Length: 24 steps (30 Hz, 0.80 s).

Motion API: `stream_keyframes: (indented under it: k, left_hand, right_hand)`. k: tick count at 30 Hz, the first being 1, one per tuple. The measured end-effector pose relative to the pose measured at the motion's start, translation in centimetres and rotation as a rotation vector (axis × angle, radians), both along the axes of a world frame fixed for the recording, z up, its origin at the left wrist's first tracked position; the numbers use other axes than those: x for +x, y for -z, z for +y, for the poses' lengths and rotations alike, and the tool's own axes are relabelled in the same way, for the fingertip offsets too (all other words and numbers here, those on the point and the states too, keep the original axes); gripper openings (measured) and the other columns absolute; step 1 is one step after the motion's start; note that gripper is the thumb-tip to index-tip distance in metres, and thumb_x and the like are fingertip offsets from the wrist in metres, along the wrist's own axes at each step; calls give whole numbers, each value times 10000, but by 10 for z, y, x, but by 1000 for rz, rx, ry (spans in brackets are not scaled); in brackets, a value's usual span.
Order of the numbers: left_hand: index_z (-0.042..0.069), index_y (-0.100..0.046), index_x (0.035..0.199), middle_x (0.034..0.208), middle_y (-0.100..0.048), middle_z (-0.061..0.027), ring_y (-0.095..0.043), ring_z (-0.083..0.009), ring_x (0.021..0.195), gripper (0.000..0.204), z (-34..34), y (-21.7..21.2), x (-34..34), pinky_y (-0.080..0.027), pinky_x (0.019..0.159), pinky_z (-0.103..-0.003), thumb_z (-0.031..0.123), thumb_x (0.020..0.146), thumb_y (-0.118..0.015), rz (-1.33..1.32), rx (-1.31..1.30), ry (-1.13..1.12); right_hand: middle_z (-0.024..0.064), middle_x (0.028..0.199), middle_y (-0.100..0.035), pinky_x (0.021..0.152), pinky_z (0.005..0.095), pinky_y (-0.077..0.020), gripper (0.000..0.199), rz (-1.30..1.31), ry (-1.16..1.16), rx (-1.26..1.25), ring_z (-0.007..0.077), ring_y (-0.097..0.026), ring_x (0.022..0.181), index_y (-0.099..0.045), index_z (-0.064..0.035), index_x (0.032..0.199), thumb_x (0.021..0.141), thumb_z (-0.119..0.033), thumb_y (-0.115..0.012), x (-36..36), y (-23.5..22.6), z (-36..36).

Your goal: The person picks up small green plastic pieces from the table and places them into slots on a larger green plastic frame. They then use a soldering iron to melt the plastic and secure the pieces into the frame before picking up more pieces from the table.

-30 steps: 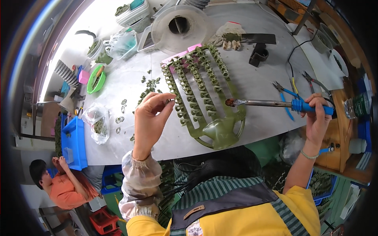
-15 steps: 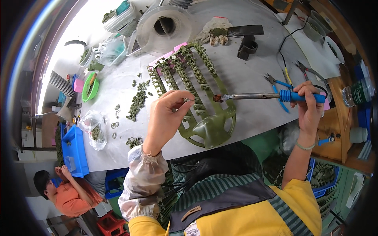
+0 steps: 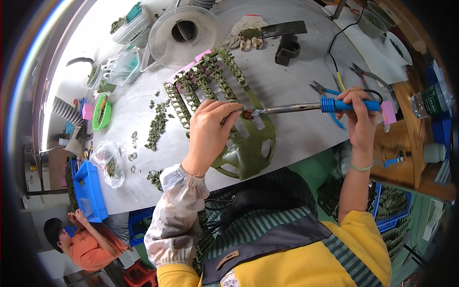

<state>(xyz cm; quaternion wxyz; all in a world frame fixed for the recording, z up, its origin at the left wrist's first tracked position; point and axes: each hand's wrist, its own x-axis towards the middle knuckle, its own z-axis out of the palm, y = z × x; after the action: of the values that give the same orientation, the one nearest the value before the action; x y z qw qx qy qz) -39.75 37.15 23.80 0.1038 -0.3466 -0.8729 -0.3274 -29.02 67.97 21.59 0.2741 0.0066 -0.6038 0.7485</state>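
Observation:
My right hand (image 3: 358, 114) grips the blue ribbed handle of a soldering iron (image 3: 300, 108), its metal shaft pointing left. The iron's dark, crusted tip meets, or nearly meets, the fingertips of my left hand (image 3: 208, 129). Those fingers are pinched together; whatever small thing they hold is too hidden to name. Beneath both hands lies a dark green, wax-like frame (image 3: 249, 160) with a solid, rounded near end. Its long bars carry rows of small green ring-shaped pieces (image 3: 205, 81). Left of the frame is a loose heap of small green pieces (image 3: 157, 126).
A clear funnel-like hood (image 3: 165, 50) stands behind the frame, beside a stained glove (image 3: 246, 33). Pliers (image 3: 325, 91) lie behind the iron. A green dish (image 3: 102, 115), a plastic bag (image 3: 107, 165) and a blue tray (image 3: 90, 191) line the left. Another person (image 3: 91, 239) sits lower left.
My left fingertips and the iron's tip have come together, closing the gap between them. The whole view has shifted, so the table's things appear further left.

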Motion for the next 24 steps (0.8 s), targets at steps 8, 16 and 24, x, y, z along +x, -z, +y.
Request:
stream_keyframes:
  k: [8, 16, 24]
  left_hand:
    - [100, -752, 904, 841, -730, -3, -573, -229, 838, 129, 5, 14, -12, -492, 776, -347, 94, 776, -753, 112, -78, 18]
    - [102, -739, 913, 827, -711, -13, -572, -247, 822, 177, -9, 16, -15, -477, 789, -380, 150, 745, -769, 166, -146, 39]
    - [11, -689, 1037, 910, -711, -59, -659, -117, 827, 143, -143, -9, -11, -529, 723, -262, 93, 922, -669, -341, 214, -459]
  right_hand:
    - [131, 953, -642, 598, 287, -565, 192, -4, -27, -87, 174, -648, 677, -664, 20, 897, 971, -145, -598, -12, 12, -9]
    - [114, 962, -612, 582, 266, -505, 167, -30, 56, 34, 141, -595, 753, -625, -22, 885, 978, -153, -579, 1, 9, 12]
    - [73, 971, -540, 532, 219, -415, 195, -31, 33, 64, 100, -479, 683, -565, -55, 861, 984, -205, -581, 16, 11, 43]
